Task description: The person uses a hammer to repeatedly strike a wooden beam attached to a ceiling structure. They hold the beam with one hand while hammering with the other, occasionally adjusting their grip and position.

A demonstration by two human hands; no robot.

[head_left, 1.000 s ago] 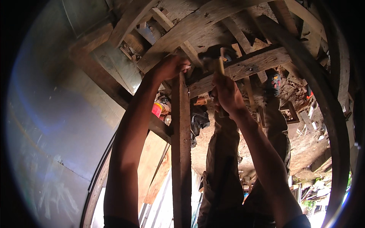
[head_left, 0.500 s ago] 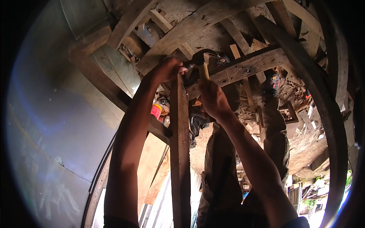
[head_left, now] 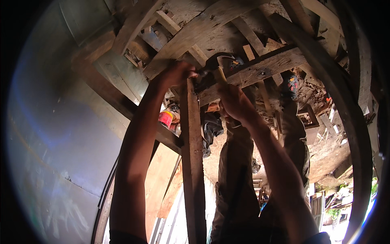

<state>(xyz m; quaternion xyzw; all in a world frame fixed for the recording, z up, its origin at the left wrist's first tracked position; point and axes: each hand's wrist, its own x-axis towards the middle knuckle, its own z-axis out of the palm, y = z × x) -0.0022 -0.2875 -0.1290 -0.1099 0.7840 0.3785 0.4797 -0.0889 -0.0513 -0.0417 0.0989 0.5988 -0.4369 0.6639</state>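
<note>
My right hand [head_left: 236,102] is wrapped round the pale handle of a claw hammer [head_left: 219,75]. The hammer's dark head is beside my left hand, with its curved claw on the far right side. My left hand [head_left: 182,73] is closed at the far end of a narrow wooden post [head_left: 191,122], fingertips pressed together. Whatever those fingers hold is too dark and small to make out. From that joint a wooden crossbeam [head_left: 260,72] runs off to the right, with a dark knot or hole in its face.
Curved timber beams [head_left: 203,28] cross the far side, and another [head_left: 353,134] bends down the right. A large grey panel [head_left: 73,134] fills the left. Below lie a red-labelled can [head_left: 165,118], a black plastic bag [head_left: 212,128], wood scraps and my shoe [head_left: 291,84].
My right hand has shifted slightly right and nearer, and the hammer handle leans more. My left hand stays at the post's end. The view has shifted a little.
</note>
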